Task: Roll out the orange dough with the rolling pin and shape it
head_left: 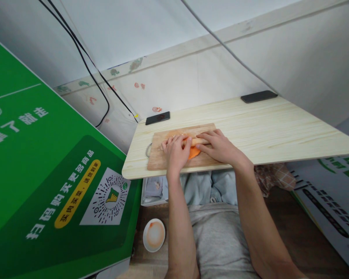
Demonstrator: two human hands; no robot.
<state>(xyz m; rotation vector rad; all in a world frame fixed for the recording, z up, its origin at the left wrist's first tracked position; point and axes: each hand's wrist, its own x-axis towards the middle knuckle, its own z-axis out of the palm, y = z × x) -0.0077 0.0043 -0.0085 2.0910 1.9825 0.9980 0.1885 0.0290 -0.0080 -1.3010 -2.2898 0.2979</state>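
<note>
A wooden rolling pin (198, 142) lies crosswise over a flattened piece of orange dough (194, 153), on a wooden cutting board (157, 159). My left hand (176, 149) is closed over the pin's left part, its thumb toward the middle. On the pin's right end rests my right hand (218, 145), its fingers bent over the wood and its thumb beside the dough. Between the two hands a short stretch of the pin is bare. Both palms and part of the dough are hidden. Orange traces and pale crumbs mark the board behind the pin.
The board sits near the front edge of a pale wood table (279, 131). Two dark phones lie at the back, a left phone (157, 117) and a right phone (258, 96). A white bowl (154, 235) stands below, left of my legs. A green printed panel (61, 155) borders the left.
</note>
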